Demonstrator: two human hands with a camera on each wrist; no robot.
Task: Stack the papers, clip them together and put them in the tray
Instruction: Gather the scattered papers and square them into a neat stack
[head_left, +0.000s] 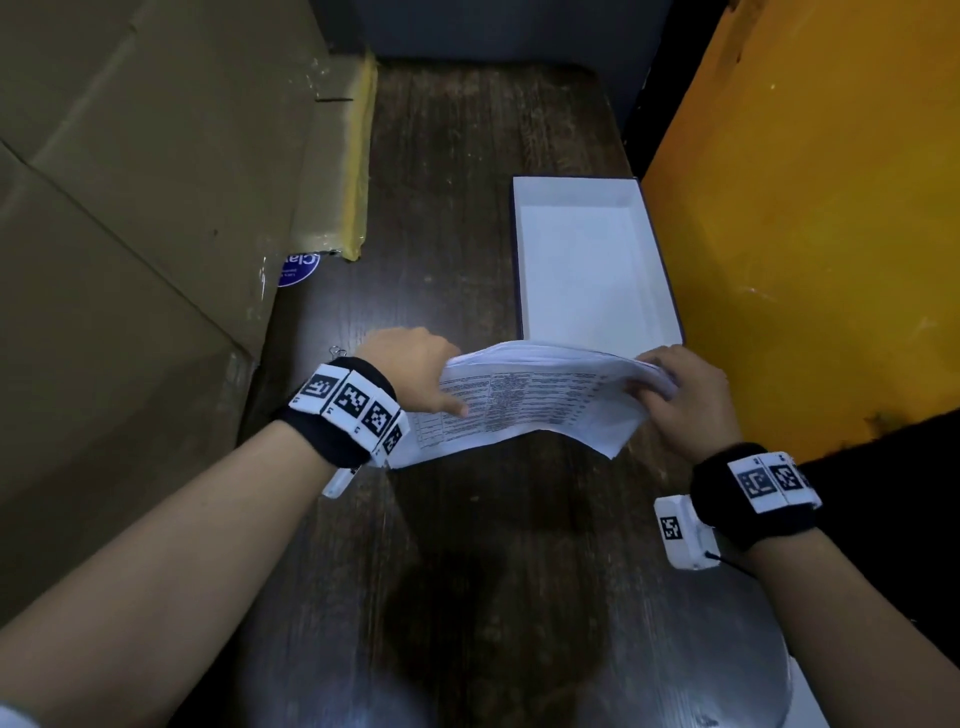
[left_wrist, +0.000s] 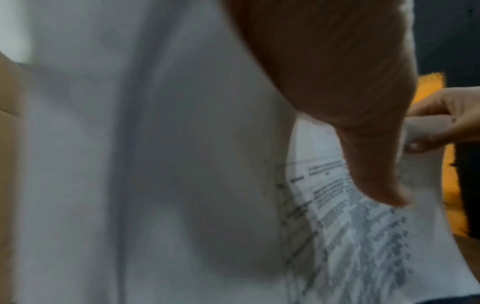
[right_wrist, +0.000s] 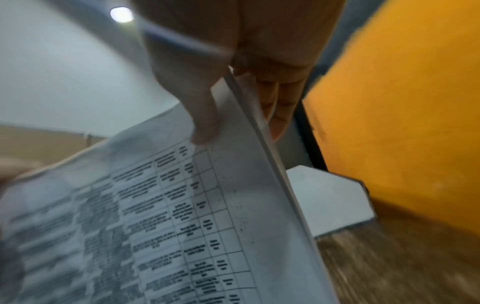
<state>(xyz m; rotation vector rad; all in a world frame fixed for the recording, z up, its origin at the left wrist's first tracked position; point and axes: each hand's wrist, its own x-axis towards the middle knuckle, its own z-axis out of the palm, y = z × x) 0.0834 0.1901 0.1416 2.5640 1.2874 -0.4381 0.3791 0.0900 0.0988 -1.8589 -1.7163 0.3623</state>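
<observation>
Dark wood table (head_left: 467, 519), narrow, w/ big cardboard boxes (head_left: 130, 234) along the left side and an orange panel (head_left: 810, 208) on the right. White tray (head_left: 649, 249) sits on the table against that panel, nothing in it. Person holds the papers (head_left: 535, 400) up off the table, just in front of the tray's near end, stack sagging in the middle, printed table facing them. Left hand (head_left: 410, 369) grips the stack's left end, thumb on the printed side, other fingers behind. Right hand (head_left: 680, 395) pinches the right end, thumb on the front, fingers curled round the back; sheet edges look roughly lined up in the right wrist view. Small metal clip (head_left: 337, 351) lies on the table just behind the left wrist, mostly hidden. Both wrists wear black bands w/ marker tags.
</observation>
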